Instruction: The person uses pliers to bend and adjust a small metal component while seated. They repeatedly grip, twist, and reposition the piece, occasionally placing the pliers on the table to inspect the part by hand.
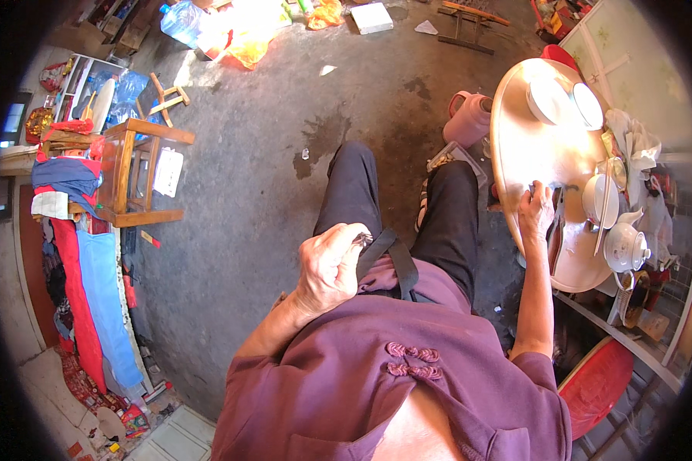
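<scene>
My left hand (331,261) is closed above my lap, pinching a small dark, shiny thing (364,239) too small to name; a black strap (400,261) lies just beyond it across my dark trousers. My right hand (536,211) reaches onto the round wooden table (515,123) at my right, fingers closed at something small and dark I cannot make out. Beside that hand are a dark flat item (555,230), a white bowl (596,202) with chopsticks (603,215) on it and a white teapot (623,246). Two white bowls (546,102) stand at the table's far end.
A pink thermos (467,119) and plastic tray (469,152) stand by the table. A wooden chair (121,177) and cloth piles (92,300) line the left. Water jugs (181,23), bags and a folding stool (467,31) are at the back. A red stool (592,392) sits lower right.
</scene>
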{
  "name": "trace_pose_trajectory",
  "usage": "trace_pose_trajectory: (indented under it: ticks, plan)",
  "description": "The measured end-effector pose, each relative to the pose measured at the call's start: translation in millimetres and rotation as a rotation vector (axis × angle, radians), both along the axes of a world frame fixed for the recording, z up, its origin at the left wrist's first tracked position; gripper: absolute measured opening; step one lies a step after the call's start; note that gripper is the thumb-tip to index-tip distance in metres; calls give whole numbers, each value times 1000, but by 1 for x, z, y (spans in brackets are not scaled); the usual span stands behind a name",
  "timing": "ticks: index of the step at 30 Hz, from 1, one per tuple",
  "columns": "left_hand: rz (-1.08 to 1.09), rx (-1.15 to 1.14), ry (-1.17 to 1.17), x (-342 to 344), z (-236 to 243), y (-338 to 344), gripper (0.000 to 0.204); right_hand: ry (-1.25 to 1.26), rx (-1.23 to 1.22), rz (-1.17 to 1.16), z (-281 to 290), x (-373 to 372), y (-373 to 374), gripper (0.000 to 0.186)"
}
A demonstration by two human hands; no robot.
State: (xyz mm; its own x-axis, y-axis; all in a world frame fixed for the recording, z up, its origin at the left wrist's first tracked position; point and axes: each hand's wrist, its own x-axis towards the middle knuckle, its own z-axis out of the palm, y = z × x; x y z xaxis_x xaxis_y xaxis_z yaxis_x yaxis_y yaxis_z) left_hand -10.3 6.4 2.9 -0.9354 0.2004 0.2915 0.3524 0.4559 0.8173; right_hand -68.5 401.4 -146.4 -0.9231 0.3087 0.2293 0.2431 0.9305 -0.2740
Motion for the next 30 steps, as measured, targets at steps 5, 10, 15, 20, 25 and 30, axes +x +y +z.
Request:
trace_pose_trajectory:
  ticks: [5, 10, 15, 20, 25, 30]
  plan:
    - [12, -137, 131, -2, -2, 1, 12, 35, 123, 23, -28, -4, 35, 19]
    - [44, -282, 205, -2, 2, 1, 15, 108, 168, 48, -18, 0, 38, 21]
    - [72, -273, 180, -6, 3, 1, 16, 70, 347, -180, 8, 45, 39, 46]
    - [75, -140, 30, -10, -3, 1, 11, -312, 6, -416, 26, 62, 36, 58]
    - [89, -53, -94, -5, -9, 8, 11, -482, 148, -293, 7, 54, 73, 68]
    - [75, -45, -208, -9, -12, 0, 11, -501, 127, -236, 28, 56, 83, 70]
